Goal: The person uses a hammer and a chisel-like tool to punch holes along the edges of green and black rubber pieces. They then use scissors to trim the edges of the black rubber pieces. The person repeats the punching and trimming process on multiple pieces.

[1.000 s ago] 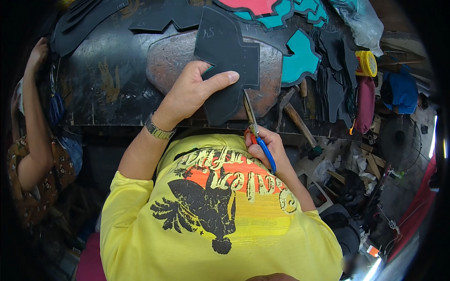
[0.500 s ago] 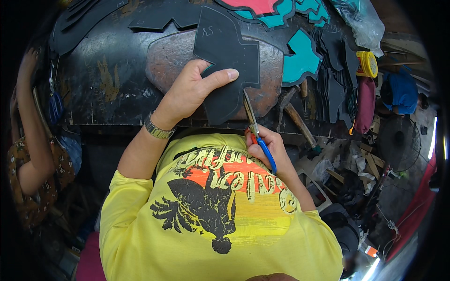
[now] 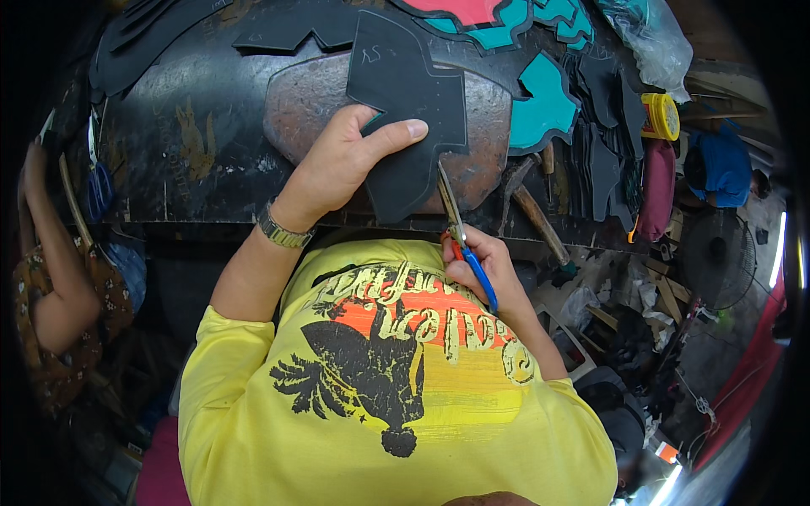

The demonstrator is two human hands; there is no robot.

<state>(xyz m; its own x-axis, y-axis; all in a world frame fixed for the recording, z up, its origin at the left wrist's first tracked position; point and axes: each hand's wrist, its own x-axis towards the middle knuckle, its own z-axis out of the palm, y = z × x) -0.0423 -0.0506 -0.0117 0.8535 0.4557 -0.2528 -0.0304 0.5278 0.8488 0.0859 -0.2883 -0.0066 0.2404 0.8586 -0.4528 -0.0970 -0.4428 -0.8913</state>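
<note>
My left hand [image 3: 359, 152] grips a flat black cut-out sheet [image 3: 412, 97] with notched edges, thumb on its upper face and fingers beneath. A bit of teal shows at the sheet's edge by my index finger. In my right hand [image 3: 479, 260] are scissors [image 3: 465, 244] with blue and red handles. Their blades point away from me, the tips beside the sheet's lower right edge; whether they touch it I cannot tell. Under the sheet lies a brown, worn slab [image 3: 299, 105] on the dark table [image 3: 202, 177].
Teal pieces with black borders [image 3: 542, 110] and stacked black pieces [image 3: 601, 169] lie at right, near a hammer [image 3: 540, 223] and a yellow tub [image 3: 661, 115]. Blue-handled scissors [image 3: 101, 190] rest at left. A co-worker's arm [image 3: 63, 287] is at far left; another person [image 3: 724, 169] sits far right.
The black sheet and my left hand have shifted very slightly left. My right hand and the scissors look unmoved. At far left the co-worker's arm has moved a little.
</note>
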